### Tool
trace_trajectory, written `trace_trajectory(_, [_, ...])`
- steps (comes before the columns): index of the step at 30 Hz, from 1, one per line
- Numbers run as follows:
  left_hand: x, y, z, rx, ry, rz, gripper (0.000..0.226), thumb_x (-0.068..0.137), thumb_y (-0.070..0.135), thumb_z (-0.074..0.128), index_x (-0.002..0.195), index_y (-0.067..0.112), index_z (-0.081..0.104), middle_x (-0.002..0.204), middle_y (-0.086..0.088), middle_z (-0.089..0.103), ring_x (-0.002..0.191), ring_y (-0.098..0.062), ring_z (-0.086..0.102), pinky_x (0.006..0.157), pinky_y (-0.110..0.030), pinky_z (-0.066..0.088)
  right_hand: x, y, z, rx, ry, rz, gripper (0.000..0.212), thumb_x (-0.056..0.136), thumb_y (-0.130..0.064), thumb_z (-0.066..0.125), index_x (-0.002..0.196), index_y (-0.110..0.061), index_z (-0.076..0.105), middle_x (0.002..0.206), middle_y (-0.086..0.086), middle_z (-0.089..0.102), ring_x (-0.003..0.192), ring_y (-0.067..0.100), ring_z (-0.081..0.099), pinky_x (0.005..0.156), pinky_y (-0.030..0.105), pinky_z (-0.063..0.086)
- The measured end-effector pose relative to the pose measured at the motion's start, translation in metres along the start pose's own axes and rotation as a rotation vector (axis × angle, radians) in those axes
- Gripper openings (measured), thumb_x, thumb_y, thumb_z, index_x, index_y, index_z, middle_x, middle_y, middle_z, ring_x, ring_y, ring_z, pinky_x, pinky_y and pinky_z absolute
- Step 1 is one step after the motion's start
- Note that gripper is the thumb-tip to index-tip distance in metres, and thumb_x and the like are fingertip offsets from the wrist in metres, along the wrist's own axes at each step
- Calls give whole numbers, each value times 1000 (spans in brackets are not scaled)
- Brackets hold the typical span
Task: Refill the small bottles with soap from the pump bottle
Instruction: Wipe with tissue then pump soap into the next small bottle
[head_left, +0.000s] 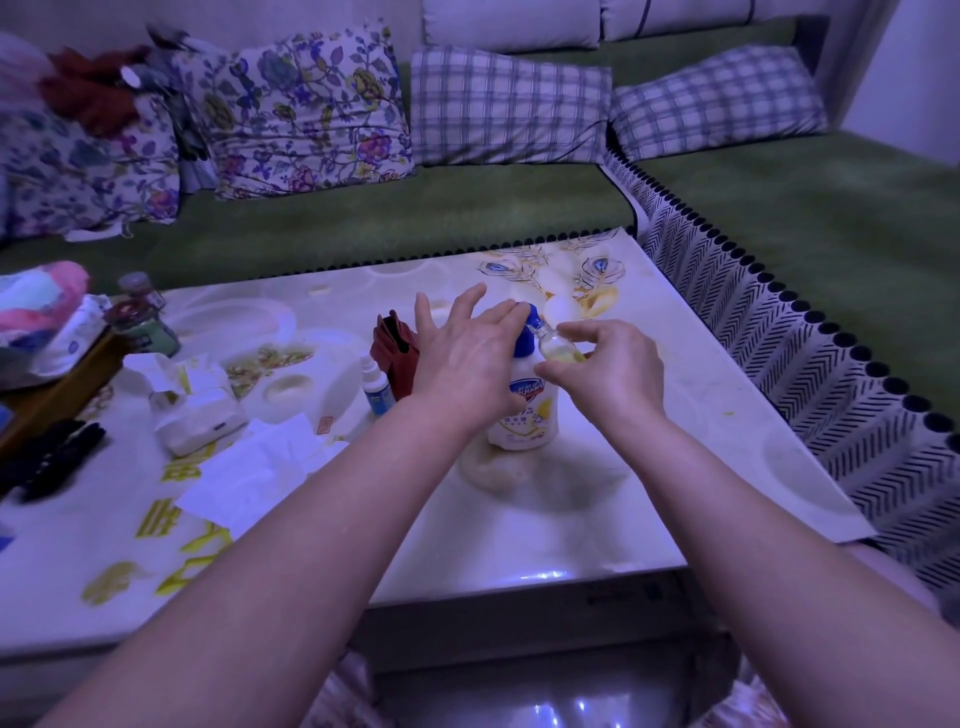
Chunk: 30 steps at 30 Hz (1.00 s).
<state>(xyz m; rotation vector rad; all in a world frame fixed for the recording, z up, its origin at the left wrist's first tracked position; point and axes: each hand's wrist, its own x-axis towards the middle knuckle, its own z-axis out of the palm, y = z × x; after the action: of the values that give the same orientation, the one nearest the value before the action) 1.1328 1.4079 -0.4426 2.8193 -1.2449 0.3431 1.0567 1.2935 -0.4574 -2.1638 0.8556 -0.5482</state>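
Note:
A white pump bottle (527, 410) with a blue pump head stands upright at the middle of the table. My left hand (465, 358) lies over the pump head with straight, spread fingers pressing on it. My right hand (605, 371) pinches a small clear bottle (558, 347), tilted with its mouth at the pump's spout; yellowish liquid shows inside it. A second small bottle (375, 387), white with a blue label, stands upright left of the pump bottle.
A dark red wallet-like thing (397, 353) stands beside the small white bottle. Tissues and a tissue pack (200, 415) lie at the left, with jars (143, 322) behind. A white egg-shaped thing (561, 307) sits behind the hands. The table's edge (519, 577) runs in front of me.

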Motion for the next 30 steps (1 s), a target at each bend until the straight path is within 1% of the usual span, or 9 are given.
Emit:
trace_trajectory(6, [-4, 4, 7, 38, 14, 15, 89, 69, 47, 73, 142, 28, 26, 148, 15, 32, 143, -20, 13, 110, -62, 4, -2, 6, 6, 0, -15, -3, 46, 66, -34, 77, 111, -30, 69, 116, -10, 68, 105, 17, 63, 99, 36, 44])
trace_trajectory(7, [-6, 5, 10, 43, 20, 17, 88, 70, 46, 72, 143, 27, 25, 149, 15, 31, 143, -20, 13, 110, -62, 4, -3, 8, 7, 4, -17, -3, 46, 67, -34, 77, 112, -30, 69, 117, -10, 68, 104, 15, 63, 98, 34, 44])
trace_trajectory(9, [-7, 5, 13, 44, 36, 15, 87, 70, 45, 71, 143, 27, 25, 149, 15, 32, 143, -20, 14, 110, -61, 5, -4, 9, 8, 5, -22, -1, 46, 69, -35, 77, 114, -29, 68, 118, -9, 67, 104, 14, 64, 89, 28, 45])
trace_trajectory(10, [-8, 5, 13, 41, 35, 13, 87, 70, 45, 71, 143, 27, 26, 148, 15, 32, 143, -20, 14, 110, -61, 5, -4, 8, 8, 3, -25, -3, 46, 69, -35, 77, 114, -29, 68, 118, -9, 67, 104, 14, 64, 86, 28, 45])
trace_trajectory(14, [-6, 4, 7, -11, 15, -1, 86, 70, 46, 72, 142, 29, 28, 148, 16, 33, 144, -21, 9, 110, -62, 2, -3, 6, 3, -12, -24, -11, 47, 68, -34, 77, 113, -29, 69, 118, -9, 67, 106, 15, 63, 91, 30, 45])
trace_trajectory(16, [-5, 3, 4, -43, 4, -19, 85, 70, 48, 72, 141, 31, 29, 148, 17, 33, 144, -20, 7, 111, -62, 1, -3, 4, 2, -20, -24, -14, 47, 67, -33, 77, 113, -30, 69, 118, -8, 67, 106, 16, 63, 90, 30, 45])
trace_trajectory(20, [-1, 2, 2, -79, 10, -48, 84, 69, 49, 72, 140, 33, 30, 147, 18, 34, 144, -19, 8, 111, -62, 2, 1, -2, -4, -28, -29, -20, 48, 66, -31, 78, 113, -31, 68, 117, -8, 67, 103, 16, 64, 86, 28, 44])
trace_trajectory(25, [0, 2, 2, -86, -2, -47, 83, 70, 48, 72, 140, 33, 30, 148, 18, 33, 144, -18, 7, 111, -62, 2, 1, -3, -7, -31, -40, -17, 47, 66, -31, 79, 111, -32, 69, 115, -10, 68, 99, 15, 64, 73, 22, 40])
trace_trajectory(30, [0, 2, 1, -88, -4, -46, 84, 70, 47, 73, 140, 33, 29, 149, 17, 32, 144, -19, 7, 111, -62, 3, 1, -3, -7, -19, -39, -14, 47, 66, -32, 79, 111, -32, 69, 115, -10, 68, 100, 15, 64, 75, 23, 41])
